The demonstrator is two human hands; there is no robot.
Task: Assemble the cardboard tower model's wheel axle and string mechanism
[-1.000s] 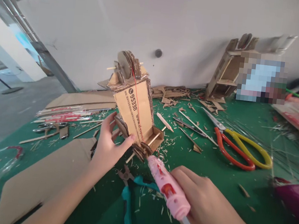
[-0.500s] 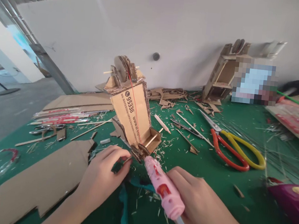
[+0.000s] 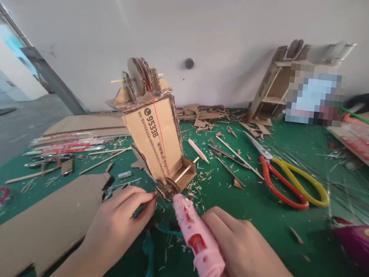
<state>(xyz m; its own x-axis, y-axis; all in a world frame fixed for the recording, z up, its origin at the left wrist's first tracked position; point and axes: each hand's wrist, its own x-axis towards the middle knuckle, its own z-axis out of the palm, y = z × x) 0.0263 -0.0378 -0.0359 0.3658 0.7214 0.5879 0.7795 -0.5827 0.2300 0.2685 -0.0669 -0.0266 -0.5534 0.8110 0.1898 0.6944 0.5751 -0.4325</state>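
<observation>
My right hand (image 3: 227,232) is wrapped round a pink hot glue gun (image 3: 199,242), a clear glue stick coming out of its rear. The gun's nozzle end is at small round cardboard discs (image 3: 168,189) on the lower front of a cardboard model (image 3: 154,130). Thumb and index finger of my left hand (image 3: 125,216) pinch together at the discs' left edge; what lies between them is hidden. The model leans to the left, with larger discs (image 3: 140,75) on a stick at its top and a red thread down its printed face. A wooden stick (image 3: 185,172) crosses its bottom tray.
Scissors (image 3: 282,181) with red and yellow handles lie to the right, beside a purple object (image 3: 361,247). Cut cardboard (image 3: 45,216) lies at left. Scraps (image 3: 203,116) and another cardboard model (image 3: 271,90) are along the wall. Teal strips (image 3: 150,263) lie between my arms.
The model, both hands and the glue gun appear a little further left in view. The left fingertips now meet the edge of the small discs; the gun's nozzle stays at them.
</observation>
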